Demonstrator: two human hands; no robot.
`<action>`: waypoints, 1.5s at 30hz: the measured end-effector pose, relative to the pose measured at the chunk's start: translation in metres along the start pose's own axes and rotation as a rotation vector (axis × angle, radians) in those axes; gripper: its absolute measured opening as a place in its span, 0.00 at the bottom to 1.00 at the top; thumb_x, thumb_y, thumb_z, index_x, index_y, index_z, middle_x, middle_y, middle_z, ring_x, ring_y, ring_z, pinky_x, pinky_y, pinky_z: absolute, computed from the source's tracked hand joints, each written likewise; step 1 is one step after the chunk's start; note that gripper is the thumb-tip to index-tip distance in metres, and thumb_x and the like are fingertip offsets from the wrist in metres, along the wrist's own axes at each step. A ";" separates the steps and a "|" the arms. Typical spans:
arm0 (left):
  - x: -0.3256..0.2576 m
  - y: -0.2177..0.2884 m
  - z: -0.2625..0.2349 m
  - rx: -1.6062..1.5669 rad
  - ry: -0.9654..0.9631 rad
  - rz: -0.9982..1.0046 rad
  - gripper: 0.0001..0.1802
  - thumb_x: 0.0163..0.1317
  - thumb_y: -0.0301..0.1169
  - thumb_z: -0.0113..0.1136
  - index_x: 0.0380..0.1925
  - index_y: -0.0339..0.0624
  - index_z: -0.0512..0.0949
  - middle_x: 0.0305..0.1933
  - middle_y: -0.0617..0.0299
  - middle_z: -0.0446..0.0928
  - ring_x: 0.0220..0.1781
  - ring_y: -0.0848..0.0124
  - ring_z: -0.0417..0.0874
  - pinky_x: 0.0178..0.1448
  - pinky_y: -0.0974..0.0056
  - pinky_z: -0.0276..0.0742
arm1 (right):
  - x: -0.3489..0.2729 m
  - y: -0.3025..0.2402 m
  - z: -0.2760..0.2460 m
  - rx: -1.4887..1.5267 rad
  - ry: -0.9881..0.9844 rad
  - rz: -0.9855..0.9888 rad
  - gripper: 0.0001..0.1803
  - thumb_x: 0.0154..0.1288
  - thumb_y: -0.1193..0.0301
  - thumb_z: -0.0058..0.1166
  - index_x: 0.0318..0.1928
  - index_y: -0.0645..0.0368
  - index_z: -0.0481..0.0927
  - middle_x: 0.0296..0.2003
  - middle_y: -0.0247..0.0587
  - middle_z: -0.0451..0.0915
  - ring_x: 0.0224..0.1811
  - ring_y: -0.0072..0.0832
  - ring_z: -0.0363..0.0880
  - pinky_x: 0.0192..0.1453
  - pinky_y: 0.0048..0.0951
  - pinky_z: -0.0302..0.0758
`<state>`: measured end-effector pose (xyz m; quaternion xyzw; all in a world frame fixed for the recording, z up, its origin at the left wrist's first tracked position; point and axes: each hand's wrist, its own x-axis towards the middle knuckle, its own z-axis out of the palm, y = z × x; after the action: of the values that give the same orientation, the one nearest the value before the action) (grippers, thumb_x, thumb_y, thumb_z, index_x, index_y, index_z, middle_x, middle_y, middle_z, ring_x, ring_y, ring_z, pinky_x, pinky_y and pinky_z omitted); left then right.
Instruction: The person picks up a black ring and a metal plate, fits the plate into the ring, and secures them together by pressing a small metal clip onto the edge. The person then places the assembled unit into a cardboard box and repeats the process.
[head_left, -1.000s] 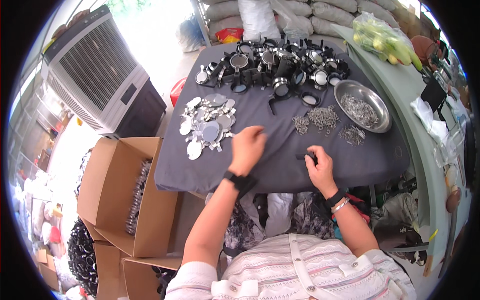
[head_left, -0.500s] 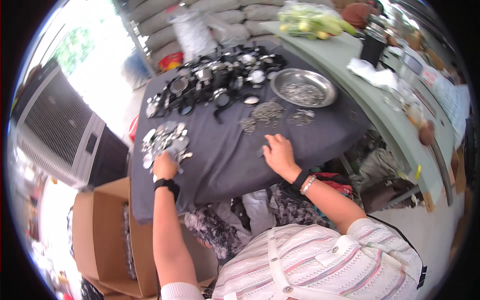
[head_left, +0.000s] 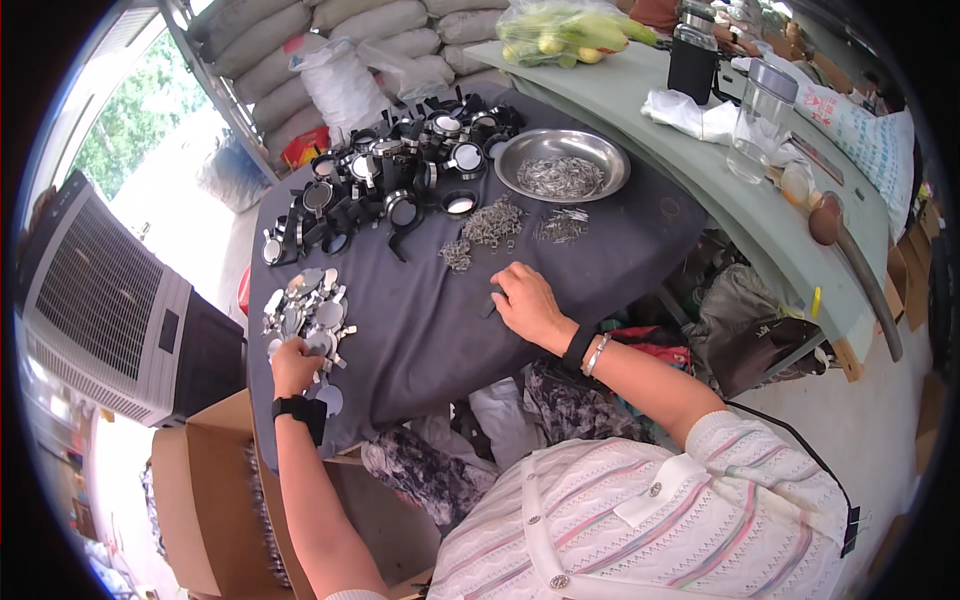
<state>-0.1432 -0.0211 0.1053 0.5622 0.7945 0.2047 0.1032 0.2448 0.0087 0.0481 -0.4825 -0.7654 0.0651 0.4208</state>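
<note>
My left hand (head_left: 297, 368) is closed over the near side of a heap of silver discs with small tabs (head_left: 305, 305), at the table's left. Its fingertips pinch at a disc (head_left: 319, 343), partly hidden by the hand. One more disc lies beside my wrist. My right hand (head_left: 530, 308) rests low over the table's middle, fingers curled, with a small dark piece (head_left: 490, 306) at the thumb. Beyond it lie a pile of small metal clips (head_left: 492, 222) and a little group of thin metal pins (head_left: 563, 226).
Black round fittings with straps and silver faces (head_left: 385, 175) heap along the table's far side. A steel bowl (head_left: 612, 150) holds small metal pieces. A green side table (head_left: 620, 90) carries a glass bottle (head_left: 762, 120). A cardboard box (head_left: 190, 500) and air cooler (head_left: 110, 300) stand left.
The view has swung, so the scene sits further left. My left hand has drawn toward the near edge of the disc heap. My right hand keeps nearly the same place and pose.
</note>
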 end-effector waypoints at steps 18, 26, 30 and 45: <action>-0.106 0.105 0.092 -1.867 -0.259 -0.084 0.08 0.68 0.29 0.50 0.42 0.36 0.71 0.36 0.55 0.80 0.34 0.65 0.84 0.39 0.64 0.82 | -0.002 -0.088 0.024 1.257 -0.400 0.486 0.07 0.64 0.78 0.50 0.41 0.65 0.77 0.30 0.38 0.79 0.28 0.20 0.78 0.33 0.23 0.78; -0.186 -0.025 0.034 -1.457 0.232 -0.150 0.08 0.64 0.30 0.53 0.34 0.35 0.74 0.31 0.53 0.79 0.30 0.65 0.83 0.35 0.65 0.80 | -0.002 -0.077 0.034 1.065 -0.307 0.230 0.03 0.63 0.79 0.53 0.37 0.63 0.78 0.29 0.34 0.78 0.28 0.18 0.77 0.33 0.21 0.77; -0.324 -0.177 -0.023 -0.981 0.875 -0.557 0.06 0.63 0.31 0.55 0.33 0.39 0.76 0.28 0.58 0.79 0.28 0.67 0.83 0.31 0.67 0.79 | -0.004 -0.047 0.043 0.831 -0.290 0.060 0.03 0.65 0.79 0.52 0.38 0.65 0.76 0.29 0.32 0.77 0.28 0.15 0.74 0.34 0.18 0.74; -0.540 -0.282 0.194 -0.668 -0.004 -1.565 0.27 0.53 0.26 0.59 0.57 0.50 0.72 0.38 0.55 0.80 0.29 0.62 0.83 0.25 0.55 0.83 | 0.002 -0.015 0.046 0.804 -0.385 0.099 0.05 0.67 0.76 0.51 0.40 0.65 0.76 0.30 0.33 0.76 0.30 0.16 0.73 0.36 0.19 0.74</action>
<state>-0.1195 -0.5658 -0.2281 -0.2088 0.8521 0.2972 0.3769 0.2014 0.0166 0.0274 -0.2957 -0.7197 0.4661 0.4211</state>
